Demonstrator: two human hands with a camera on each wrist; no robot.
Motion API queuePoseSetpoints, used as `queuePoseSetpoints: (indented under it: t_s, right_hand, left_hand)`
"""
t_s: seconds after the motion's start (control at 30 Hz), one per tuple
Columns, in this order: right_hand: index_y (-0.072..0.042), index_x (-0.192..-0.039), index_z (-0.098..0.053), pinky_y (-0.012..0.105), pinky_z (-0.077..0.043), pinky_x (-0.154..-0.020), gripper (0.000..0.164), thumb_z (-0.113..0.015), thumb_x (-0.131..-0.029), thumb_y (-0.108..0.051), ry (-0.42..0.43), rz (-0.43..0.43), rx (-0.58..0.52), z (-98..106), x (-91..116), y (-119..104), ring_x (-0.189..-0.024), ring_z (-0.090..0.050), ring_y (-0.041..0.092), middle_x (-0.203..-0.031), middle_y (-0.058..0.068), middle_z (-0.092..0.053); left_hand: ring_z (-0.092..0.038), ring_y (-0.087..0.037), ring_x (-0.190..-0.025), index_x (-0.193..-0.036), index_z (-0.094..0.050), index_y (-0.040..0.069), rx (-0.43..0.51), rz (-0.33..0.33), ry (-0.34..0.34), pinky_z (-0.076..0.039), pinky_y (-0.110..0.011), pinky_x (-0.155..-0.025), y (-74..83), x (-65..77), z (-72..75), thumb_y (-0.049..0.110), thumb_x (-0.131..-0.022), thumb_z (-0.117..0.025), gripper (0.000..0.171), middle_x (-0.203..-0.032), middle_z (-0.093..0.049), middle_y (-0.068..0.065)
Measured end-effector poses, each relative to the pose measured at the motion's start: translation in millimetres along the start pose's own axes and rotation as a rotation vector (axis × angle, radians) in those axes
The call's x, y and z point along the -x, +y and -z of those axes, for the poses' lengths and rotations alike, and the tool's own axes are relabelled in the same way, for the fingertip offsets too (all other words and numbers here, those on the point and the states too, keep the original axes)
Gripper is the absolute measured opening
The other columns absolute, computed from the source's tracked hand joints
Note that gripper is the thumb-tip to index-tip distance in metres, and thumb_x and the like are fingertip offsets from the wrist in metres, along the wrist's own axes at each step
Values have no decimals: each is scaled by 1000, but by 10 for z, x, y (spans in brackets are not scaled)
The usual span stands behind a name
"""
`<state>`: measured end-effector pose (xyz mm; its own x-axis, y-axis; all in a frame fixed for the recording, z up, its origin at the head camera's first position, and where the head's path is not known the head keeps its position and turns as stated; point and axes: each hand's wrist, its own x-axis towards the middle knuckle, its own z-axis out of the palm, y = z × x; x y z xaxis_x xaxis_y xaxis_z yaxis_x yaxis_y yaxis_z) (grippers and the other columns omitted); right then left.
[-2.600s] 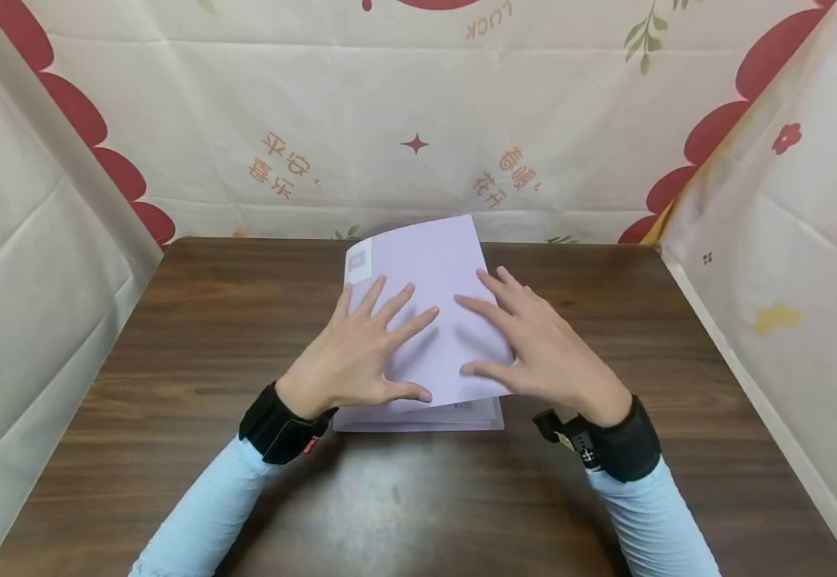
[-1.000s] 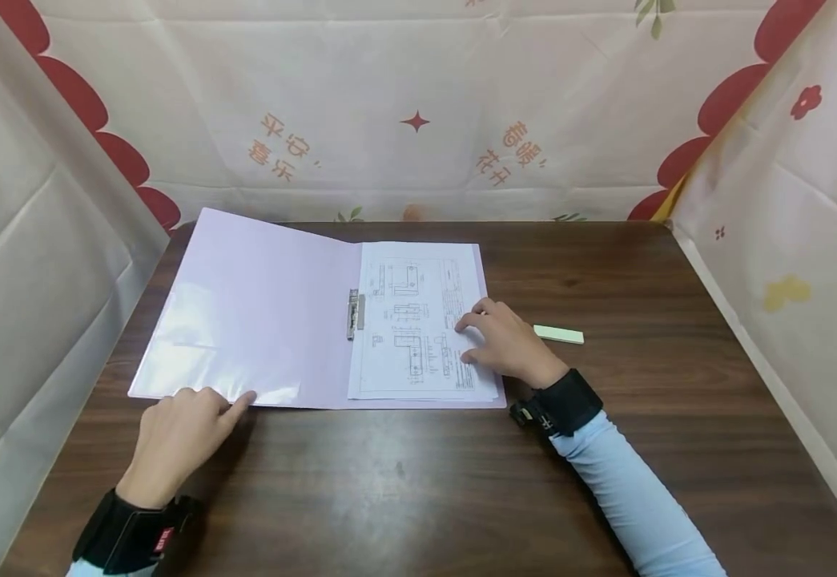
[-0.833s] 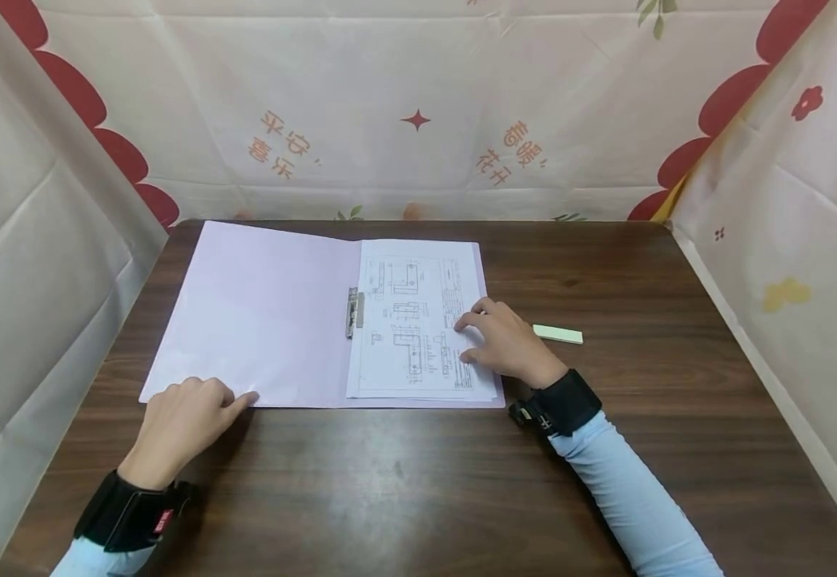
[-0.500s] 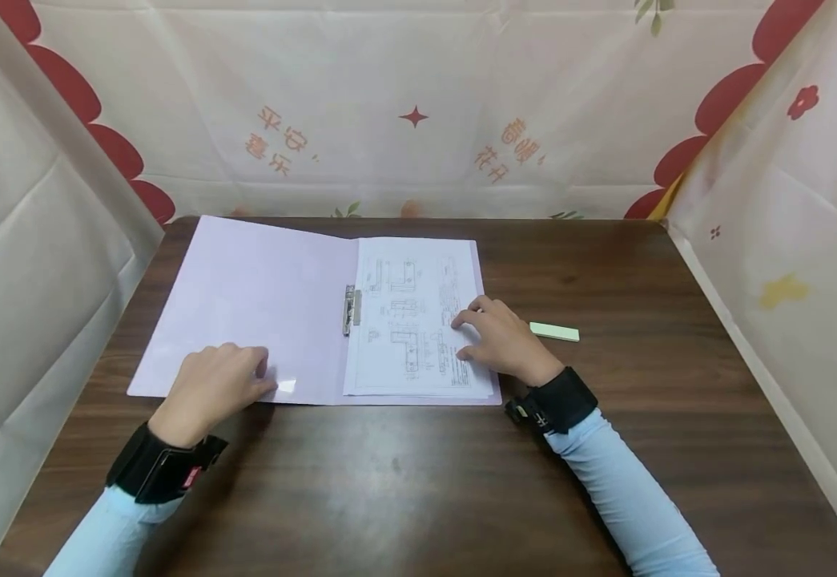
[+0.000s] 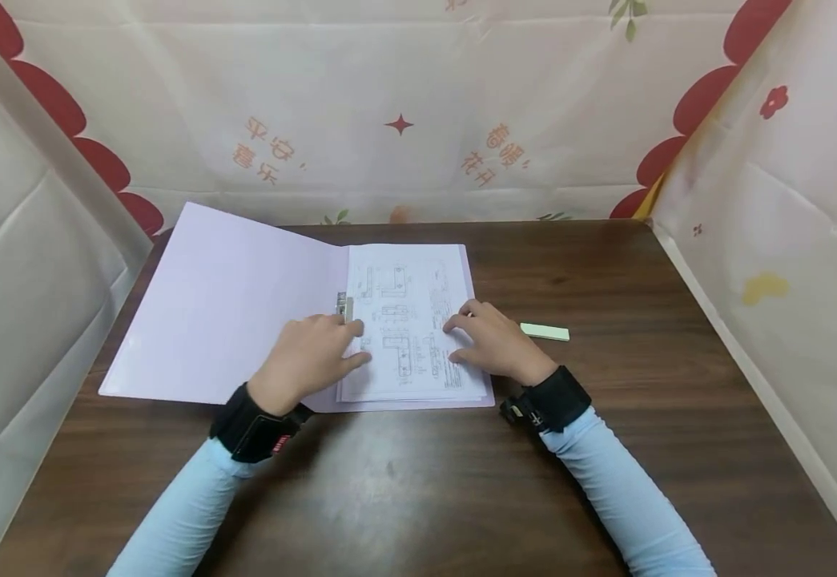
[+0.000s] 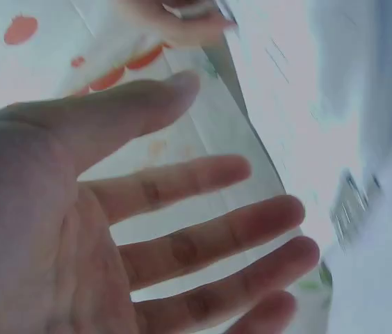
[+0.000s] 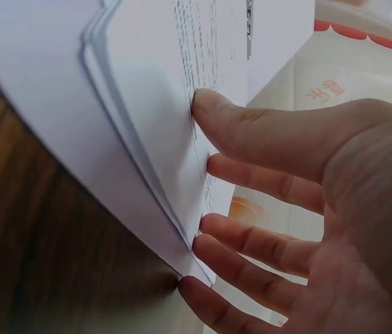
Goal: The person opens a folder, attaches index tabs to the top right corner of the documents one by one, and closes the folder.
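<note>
A lilac folder (image 5: 223, 312) lies spread on the table, its left cover raised a little off the wood. On its right side sits a stack of white sheets (image 5: 418, 280) printed with technical drawings. A metal clip (image 5: 347, 308) stands along the spine, partly covered by my left hand (image 5: 306, 361), which hovers at the sheets' left edge with fingers straight and spread, holding nothing. My right hand (image 5: 493, 340) rests its fingertips on the right edge of the sheets (image 7: 154, 83), fingers relaxed. In the left wrist view the clip (image 6: 352, 205) is blurred beyond the fingertips.
A pale green strip (image 5: 545, 331) lies on the dark wooden table (image 5: 404, 497), just right of the folder and behind my right hand. Patterned white cloth (image 5: 404, 64) hangs behind the table and along both sides.
The folder has gone from closed to open, showing the sheets. My left hand has let go of the left cover's near edge and moved right to the spine. The right hand stays on the sheets.
</note>
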<state>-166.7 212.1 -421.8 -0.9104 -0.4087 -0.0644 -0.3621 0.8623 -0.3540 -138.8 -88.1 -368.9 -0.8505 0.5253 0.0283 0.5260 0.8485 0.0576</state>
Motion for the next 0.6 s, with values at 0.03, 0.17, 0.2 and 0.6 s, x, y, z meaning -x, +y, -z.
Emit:
queuePoseSetpoints:
  t_s: [0.03,0.17,0.2,0.6]
  right_hand:
    - [-15,-127,-72,44,-51,-89,41,-82,-89,-27,5,14,-13,16,-1,21,-111,-56,28,-130,12,-62]
    - [-14,-121,-73,41,-53,-80,28,-74,-96,-27,128,-31,-61,186,22,160,-97,-63,25,-117,10,-69]
    - [-12,-118,-73,40,-53,-74,25,-72,-97,-27,183,-74,-71,249,44,212,-91,-64,25,-111,10,-71]
    - [-1,-87,-72,41,-38,-65,52,-73,-92,-53,-1,-577,10,617,393,673,-74,-54,32,-73,10,-54]
  left_hand:
    - [-55,-18,-67,-116,-73,11,3,-21,-9,-40,-27,-51,50,-38,-13,42,-94,-75,38,-92,-72,-7]
    - [-61,-22,-76,-119,-74,15,18,-58,-20,-48,-31,-55,167,-131,-42,44,-96,-72,38,-103,-72,-9]
    - [-62,-22,-77,-119,-74,15,28,-58,-18,-49,-31,-56,179,-139,-41,44,-96,-72,37,-104,-73,-9]
    - [-60,-22,-78,-122,-74,13,55,-89,-17,-51,-31,-59,196,-143,-55,42,-96,-71,39,-108,-73,-11]
